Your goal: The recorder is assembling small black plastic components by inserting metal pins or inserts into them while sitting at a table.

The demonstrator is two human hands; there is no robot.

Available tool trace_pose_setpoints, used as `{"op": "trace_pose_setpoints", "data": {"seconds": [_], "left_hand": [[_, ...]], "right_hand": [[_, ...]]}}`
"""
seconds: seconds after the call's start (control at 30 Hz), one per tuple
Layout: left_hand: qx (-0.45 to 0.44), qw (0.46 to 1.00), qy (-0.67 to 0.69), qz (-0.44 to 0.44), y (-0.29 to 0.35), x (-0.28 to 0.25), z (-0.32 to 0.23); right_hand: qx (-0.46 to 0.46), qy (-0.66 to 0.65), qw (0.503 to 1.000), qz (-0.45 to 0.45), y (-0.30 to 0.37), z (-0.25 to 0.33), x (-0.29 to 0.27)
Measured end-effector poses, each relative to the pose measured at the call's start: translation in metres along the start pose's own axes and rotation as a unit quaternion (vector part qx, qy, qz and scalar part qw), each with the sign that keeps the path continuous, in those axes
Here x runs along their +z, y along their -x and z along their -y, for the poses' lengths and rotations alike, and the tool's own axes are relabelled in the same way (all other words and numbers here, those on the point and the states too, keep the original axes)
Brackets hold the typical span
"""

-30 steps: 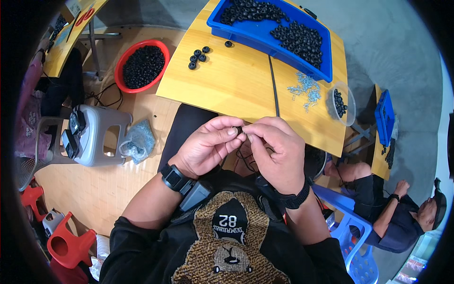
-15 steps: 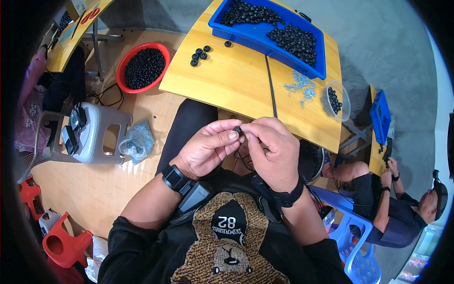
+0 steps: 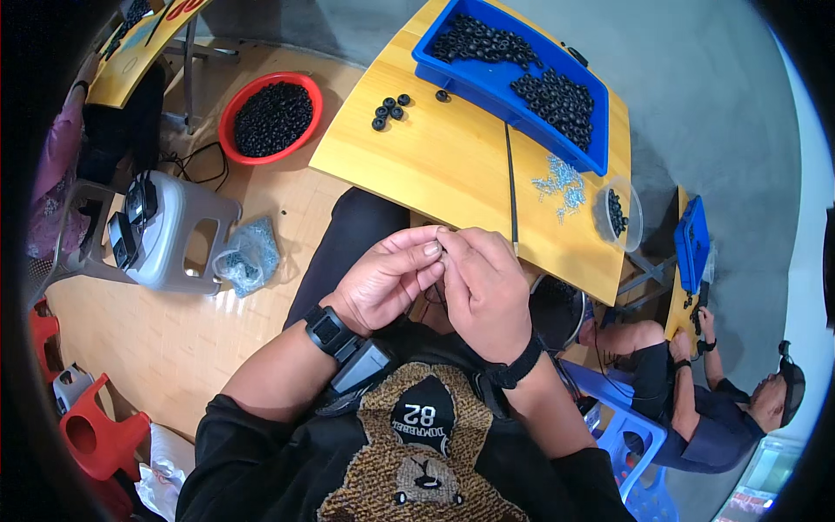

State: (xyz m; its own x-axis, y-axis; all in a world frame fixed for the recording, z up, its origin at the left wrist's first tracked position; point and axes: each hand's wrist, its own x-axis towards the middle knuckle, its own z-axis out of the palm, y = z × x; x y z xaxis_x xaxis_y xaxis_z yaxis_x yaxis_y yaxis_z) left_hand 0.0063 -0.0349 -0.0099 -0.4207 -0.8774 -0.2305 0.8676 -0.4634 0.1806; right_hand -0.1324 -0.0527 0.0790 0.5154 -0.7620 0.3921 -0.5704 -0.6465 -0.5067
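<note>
My left hand (image 3: 383, 274) and my right hand (image 3: 493, 296) meet at their fingertips, just off the near edge of the yellow table (image 3: 426, 161). Both are closed in a pinch around a small black round piece (image 3: 444, 249), mostly covered by the fingers now. Beyond them, several black wheel-like pieces (image 3: 390, 108) sit at the table's left. A blue tray (image 3: 489, 78) across the back holds two heaps of similar black pieces. Small clear, silvery bits (image 3: 561, 186) lie scattered at the right, beside a clear round tub (image 3: 636, 219) with black pieces inside.
A thin black rod (image 3: 511, 187) runs from the tray to the near edge. On the floor at left are a red basin (image 3: 318, 106) full of black pieces, a plastic bag (image 3: 250, 258) and a grey stool (image 3: 178, 248). Another person (image 3: 709, 426) works at right beside a blue chair (image 3: 624, 435).
My fingertips have closed further over the black piece, which showed more plainly before. My right hand has shifted slightly left and down. The whole view has tilted, moving the table rightward and down.
</note>
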Motion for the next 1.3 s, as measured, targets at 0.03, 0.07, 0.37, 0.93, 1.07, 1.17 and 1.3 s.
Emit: {"op": "trace_pose_setpoints", "data": {"seconds": [0.03,0.07,0.37,0.93,1.07,1.17,1.3], "left_hand": [[0.006,1.0,0.006,-0.01,0.0,-0.002,-0.001],[0.009,1.0,0.008,-0.011,0.001,-0.003,-0.004],[0.009,0.997,0.073,0.03,-0.011,-0.006,-0.011],[0.03,0.997,0.052,0.04,-0.05,-0.003,-0.058],[0.012,0.995,0.042,0.093,-0.07,0.0,-0.071],[0.006,0.992,0.048,0.115,-0.079,-0.007,-0.08],[-0.023,0.99,0.055,0.13,-0.089,-0.006,-0.091]], "right_hand": [[-0.002,-0.004,1.0,0.008,-0.002,0.001,0.002],[-0.003,-0.008,1.0,0.015,-0.004,0.001,0.004],[0.019,-0.028,0.999,0.036,-0.011,-0.011,0.002],[0.201,-0.234,0.951,0.039,-0.172,-0.069,-0.172],[0.075,-0.146,0.951,0.263,-0.233,-0.108,-0.138],[0.064,-0.074,0.908,0.408,-0.27,-0.133,-0.098],[0.073,-0.007,0.891,0.449,-0.284,-0.17,-0.046]]}}
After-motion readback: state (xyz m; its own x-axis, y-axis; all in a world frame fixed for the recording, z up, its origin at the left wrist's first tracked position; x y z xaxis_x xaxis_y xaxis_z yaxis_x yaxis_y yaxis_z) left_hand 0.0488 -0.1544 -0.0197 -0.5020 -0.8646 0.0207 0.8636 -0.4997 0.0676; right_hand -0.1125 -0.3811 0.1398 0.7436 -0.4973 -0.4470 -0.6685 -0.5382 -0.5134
